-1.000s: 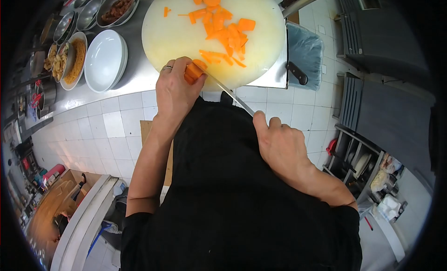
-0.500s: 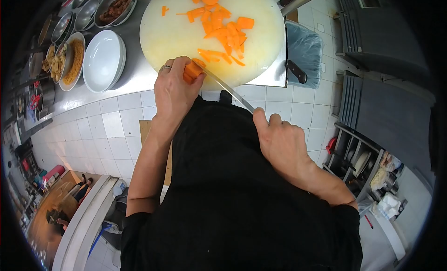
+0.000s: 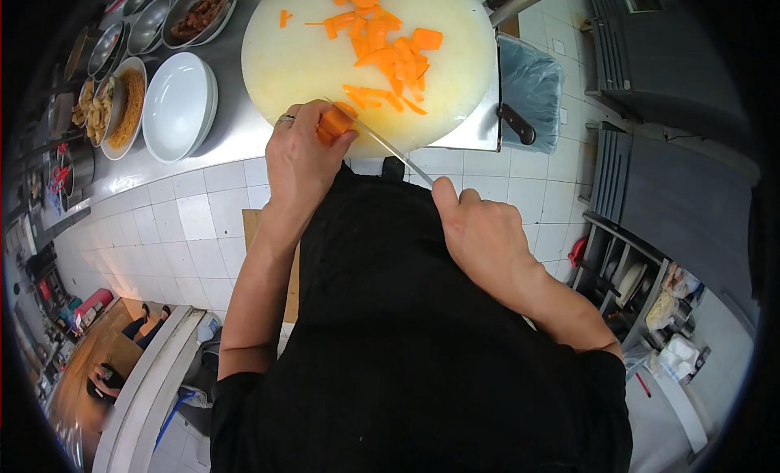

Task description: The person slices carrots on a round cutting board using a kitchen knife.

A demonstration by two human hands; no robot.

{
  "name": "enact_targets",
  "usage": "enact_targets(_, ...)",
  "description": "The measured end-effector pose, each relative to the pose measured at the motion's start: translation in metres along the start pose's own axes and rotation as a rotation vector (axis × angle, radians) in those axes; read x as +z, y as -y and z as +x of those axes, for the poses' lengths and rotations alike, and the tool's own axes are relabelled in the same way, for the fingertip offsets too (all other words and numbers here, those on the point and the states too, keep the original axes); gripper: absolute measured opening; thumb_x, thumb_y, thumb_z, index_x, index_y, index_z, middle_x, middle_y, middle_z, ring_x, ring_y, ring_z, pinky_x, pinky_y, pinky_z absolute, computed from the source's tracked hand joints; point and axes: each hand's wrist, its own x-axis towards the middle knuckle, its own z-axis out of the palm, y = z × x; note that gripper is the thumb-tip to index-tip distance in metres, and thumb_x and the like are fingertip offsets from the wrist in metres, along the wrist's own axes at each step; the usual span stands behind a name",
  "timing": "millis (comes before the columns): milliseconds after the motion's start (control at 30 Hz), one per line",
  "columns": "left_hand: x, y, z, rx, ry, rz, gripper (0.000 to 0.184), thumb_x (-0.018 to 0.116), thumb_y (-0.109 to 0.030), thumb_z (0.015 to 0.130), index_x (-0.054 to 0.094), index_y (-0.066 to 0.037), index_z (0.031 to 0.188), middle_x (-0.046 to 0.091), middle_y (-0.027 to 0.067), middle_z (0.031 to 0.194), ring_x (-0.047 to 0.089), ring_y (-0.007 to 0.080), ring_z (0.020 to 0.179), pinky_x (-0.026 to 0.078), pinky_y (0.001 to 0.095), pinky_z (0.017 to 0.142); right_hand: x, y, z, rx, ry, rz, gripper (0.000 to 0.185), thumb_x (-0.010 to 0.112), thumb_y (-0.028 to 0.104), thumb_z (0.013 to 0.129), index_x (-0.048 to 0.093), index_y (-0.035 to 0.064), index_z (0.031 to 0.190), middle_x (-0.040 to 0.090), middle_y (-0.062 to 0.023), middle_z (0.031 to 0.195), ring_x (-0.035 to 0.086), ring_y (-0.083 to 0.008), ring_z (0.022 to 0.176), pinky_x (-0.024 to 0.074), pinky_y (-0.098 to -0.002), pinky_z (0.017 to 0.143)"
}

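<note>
A chunk of carrot [image 3: 334, 123] rests at the near edge of a round white cutting board [image 3: 284, 75], pinched by my left hand [image 3: 302, 152], which wears a ring. My right hand [image 3: 484, 237] is wrapped round the handle of a knife [image 3: 396, 154]; the handle itself is hidden by my fingers. The blade runs up and left to the carrot, its tip end beside the cut face. Farther up the board lie several loose carrot slices [image 3: 376, 36] and thin carrot strips [image 3: 374, 93].
Left of the board stand stacked white bowls [image 3: 175, 107], a dish of orange-yellow shreds [image 3: 128, 115] and a metal bowl of brown pieces [image 3: 199, 14]. Another knife [image 3: 517, 123] lies at the counter's right edge, by a lined bin [image 3: 532, 75]. A person [image 3: 106, 384] is at lower left.
My right hand and the knife have shifted slightly up and left. My left hand still holds the carrot in nearly the same place. The person at lower left has changed position.
</note>
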Motion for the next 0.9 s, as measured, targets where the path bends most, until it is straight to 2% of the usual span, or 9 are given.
enact_targets(33,0.000,0.001,0.000,-0.002,0.001,-0.001,0.045,0.094,-0.014,0.071,0.072,-0.003,0.108,0.073,0.0159,0.097,0.072,0.0372,0.090,0.058,0.0441,0.081,0.000,-0.001,0.001,0.000,0.000,0.001,0.016,0.058,0.003,0.094,0.050,0.0029,0.108,0.063,-0.0152,0.074,0.069,-0.0346,0.060,0.0543,-0.0469,0.051)
enact_targets(100,0.001,0.001,-0.001,-0.004,0.002,-0.002,0.045,0.094,-0.014,0.071,0.072,-0.003,0.108,0.073,0.0159,0.097,0.072,0.0370,0.090,0.058,0.0438,0.081,0.000,-0.004,0.002,-0.062,-0.040,-0.063,0.012,0.061,0.010,0.099,0.055,0.0045,0.108,0.065,-0.0084,0.070,0.071,-0.0243,0.056,0.0546,-0.0366,0.046)
enact_targets(400,0.001,0.003,-0.001,-0.031,0.006,-0.013,0.044,0.095,-0.016,0.071,0.072,-0.003,0.107,0.074,0.0147,0.095,0.073,0.0348,0.088,0.059,0.0424,0.079,0.007,-0.008,0.010,-0.076,-0.079,0.007,0.014,0.061,0.006,0.095,0.052,0.0036,0.106,0.065,-0.0125,0.070,0.071,-0.0301,0.058,0.0558,-0.0427,0.050)
enact_targets(467,0.002,0.006,-0.002,0.012,0.002,0.033,0.048,0.097,-0.024,0.075,0.074,-0.003,0.111,0.073,0.0115,0.095,0.072,0.0248,0.082,0.061,0.0357,0.071,0.009,-0.010,0.011,-0.078,-0.085,0.024,0.013,0.061,0.006,0.095,0.052,0.0035,0.105,0.066,-0.0131,0.070,0.071,-0.0307,0.058,0.0558,-0.0431,0.051)
enact_targets(667,0.004,0.010,-0.003,0.022,-0.019,0.025,0.049,0.098,-0.024,0.074,0.074,-0.004,0.111,0.073,0.0110,0.093,0.072,0.0233,0.082,0.061,0.0354,0.072,0.003,-0.010,0.008,-0.089,-0.093,0.053,0.015,0.060,0.006,0.095,0.054,0.0032,0.108,0.065,-0.0132,0.070,0.071,-0.0304,0.058,0.0550,-0.0424,0.050)
enact_targets(700,0.004,0.008,-0.002,0.022,-0.021,0.026,0.049,0.098,-0.024,0.074,0.074,-0.004,0.111,0.073,0.0110,0.093,0.072,0.0233,0.082,0.061,0.0354,0.072,0.001,-0.009,0.005,-0.082,-0.101,0.047,0.016,0.060,0.007,0.096,0.056,0.0031,0.110,0.065,-0.0126,0.070,0.071,-0.0294,0.057,0.0546,-0.0415,0.049)
enact_targets(767,0.002,0.002,-0.002,-0.056,-0.013,-0.027,0.045,0.096,-0.019,0.072,0.072,-0.003,0.106,0.074,0.0138,0.093,0.072,0.0349,0.086,0.059,0.0427,0.077,0.001,-0.005,-0.003,-0.053,-0.107,0.015,0.018,0.061,0.008,0.096,0.057,0.0037,0.112,0.064,-0.0112,0.070,0.070,-0.0275,0.056,0.0541,-0.0400,0.048)
enact_targets(900,0.003,-0.002,-0.003,-0.074,-0.019,-0.032,0.045,0.096,-0.019,0.072,0.070,-0.004,0.105,0.073,0.0140,0.093,0.071,0.0354,0.085,0.059,0.0432,0.076,0.011,-0.002,-0.007,-0.010,-0.141,-0.133,0.023,0.062,0.011,0.096,0.060,0.0056,0.119,0.061,-0.0069,0.070,0.068,-0.0204,0.053,0.0518,-0.0341,0.044)
